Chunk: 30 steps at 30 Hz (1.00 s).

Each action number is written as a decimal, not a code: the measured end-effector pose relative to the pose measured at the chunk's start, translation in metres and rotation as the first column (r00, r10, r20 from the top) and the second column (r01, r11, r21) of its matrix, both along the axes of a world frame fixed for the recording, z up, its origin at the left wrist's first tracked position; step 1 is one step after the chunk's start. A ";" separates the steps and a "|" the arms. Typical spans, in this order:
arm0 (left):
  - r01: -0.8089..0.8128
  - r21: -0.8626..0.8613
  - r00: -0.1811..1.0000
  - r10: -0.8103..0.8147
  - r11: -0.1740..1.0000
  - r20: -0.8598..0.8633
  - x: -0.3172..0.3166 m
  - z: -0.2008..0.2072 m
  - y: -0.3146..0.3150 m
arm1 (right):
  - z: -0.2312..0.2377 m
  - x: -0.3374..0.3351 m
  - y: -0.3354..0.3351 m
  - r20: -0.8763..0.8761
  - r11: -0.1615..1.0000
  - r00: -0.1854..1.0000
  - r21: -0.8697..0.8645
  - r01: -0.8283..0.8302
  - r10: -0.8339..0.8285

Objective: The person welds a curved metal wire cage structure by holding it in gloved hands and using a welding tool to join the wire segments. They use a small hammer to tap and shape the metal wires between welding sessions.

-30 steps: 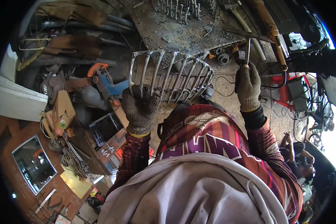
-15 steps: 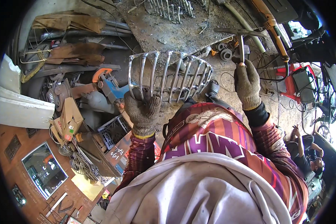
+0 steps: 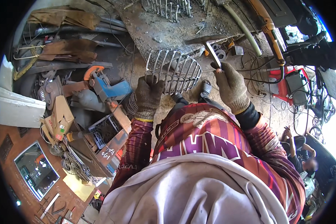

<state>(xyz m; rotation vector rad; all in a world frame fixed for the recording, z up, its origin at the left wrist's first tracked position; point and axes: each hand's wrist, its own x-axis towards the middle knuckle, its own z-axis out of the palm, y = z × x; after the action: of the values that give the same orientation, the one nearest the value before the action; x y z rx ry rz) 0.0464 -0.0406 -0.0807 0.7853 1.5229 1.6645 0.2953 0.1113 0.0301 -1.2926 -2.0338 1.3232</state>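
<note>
A curved metal grate (image 3: 178, 70) of welded bars hangs in front of me, its left end gripped by my gloved left hand (image 3: 148, 95). The fingers of that hand close round the end bars. My gloved right hand (image 3: 230, 85) is wrapped round the handle of a hammer (image 3: 212, 52). The hammer's dark, long head is raised just right of the grate's far edge and looks apart from it. Beyond both stands a dirty metal worktable (image 3: 164, 35) with several upright metal pegs (image 3: 171, 9) on it.
A blue and orange machine (image 3: 110, 86) stands left, near a cardboard box (image 3: 59, 115). Farther left is a brown board (image 3: 11, 149) with tools. A red-framed machine (image 3: 293, 87) and cables lie right. A person (image 3: 298, 153) sits at the lower right.
My right hand and the hammer have moved left, with the head tilting toward the grate. The grate has turned in my left hand, which has shifted slightly right.
</note>
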 end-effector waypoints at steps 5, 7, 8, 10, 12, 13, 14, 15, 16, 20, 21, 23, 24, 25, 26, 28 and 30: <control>-0.055 -0.254 0.944 -0.032 0.966 -0.328 0.004 0.001 -0.003 | 0.003 -0.014 0.000 0.002 0.987 0.997 0.142 -0.073 0.073; -0.050 -0.225 0.959 -0.016 0.973 -0.282 0.005 0.001 -0.002 | 0.006 -0.016 -0.004 0.023 0.971 0.995 0.217 -0.097 0.094; -0.048 -0.225 0.959 -0.018 0.973 -0.282 0.004 0.000 -0.001 | 0.004 -0.018 -0.005 0.027 0.970 0.995 0.219 -0.102 0.098; -0.049 -0.222 0.960 -0.015 0.974 -0.278 0.003 0.000 -0.001 | -0.003 -0.021 -0.007 0.290 0.948 0.949 0.247 -0.201 0.125; -0.105 -0.321 0.933 -0.018 0.941 -0.359 0.002 0.002 0.000 | -0.004 -0.021 -0.005 0.226 0.935 0.969 0.313 -0.165 0.096; -0.107 -0.322 0.935 -0.015 0.941 -0.355 0.002 0.001 0.000 | -0.004 -0.021 -0.005 0.153 0.921 0.986 0.371 -0.119 0.065; -0.097 -0.302 0.943 -0.010 0.948 -0.332 0.002 -0.001 0.000 | 0.004 -0.021 -0.007 0.110 0.948 0.993 0.309 -0.081 0.049; -0.087 -0.281 0.951 -0.005 0.956 -0.310 0.003 -0.002 0.000 | 0.004 -0.023 -0.008 0.114 0.948 0.992 0.308 -0.085 0.052; -0.090 -0.280 0.951 -0.001 0.956 -0.308 0.001 -0.008 -0.001 | 0.006 -0.025 -0.009 0.182 0.948 0.981 0.295 -0.119 0.066; -0.090 -0.251 0.948 0.005 0.964 -0.319 -0.001 -0.021 -0.005 | 0.006 -0.022 -0.009 0.175 0.944 0.982 0.305 -0.122 0.071; -0.088 -0.274 0.944 -0.008 0.958 -0.330 0.000 -0.019 -0.004 | 0.005 -0.021 -0.008 0.136 0.943 0.988 0.313 -0.109 0.069; -0.101 -0.262 0.936 0.003 0.960 -0.351 0.004 -0.006 -0.001 | 0.007 -0.024 -0.005 0.106 0.955 0.991 0.279 -0.104 0.077; -0.111 -0.245 0.929 0.013 0.963 -0.371 0.006 -0.001 -0.001 | 0.000 -0.024 -0.001 0.201 0.949 0.972 0.263 -0.175 0.124; -0.117 -0.240 0.928 0.020 0.964 -0.371 0.005 0.001 0.000 | -0.005 -0.024 0.002 0.295 0.936 0.941 0.250 -0.247 0.169; -0.110 -0.204 0.913 0.018 0.973 -0.407 0.005 0.004 0.000 | -0.007 -0.024 0.000 0.228 0.929 0.964 0.308 -0.206 0.138; -0.109 -0.173 0.898 0.022 0.979 -0.440 0.005 0.004 -0.001 | 0.003 -0.024 0.000 0.171 0.950 0.978 0.266 -0.163 0.120; -0.035 -0.252 0.954 -0.042 0.967 -0.295 0.005 0.000 -0.004 | 0.015 -0.028 -0.005 0.087 0.969 0.992 0.222 -0.111 0.094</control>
<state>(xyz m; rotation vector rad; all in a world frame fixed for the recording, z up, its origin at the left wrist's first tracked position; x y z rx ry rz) 0.0513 -0.0444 -0.0803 0.9279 1.8983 1.3526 0.2671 0.1058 0.0454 -1.1650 -2.2563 1.0593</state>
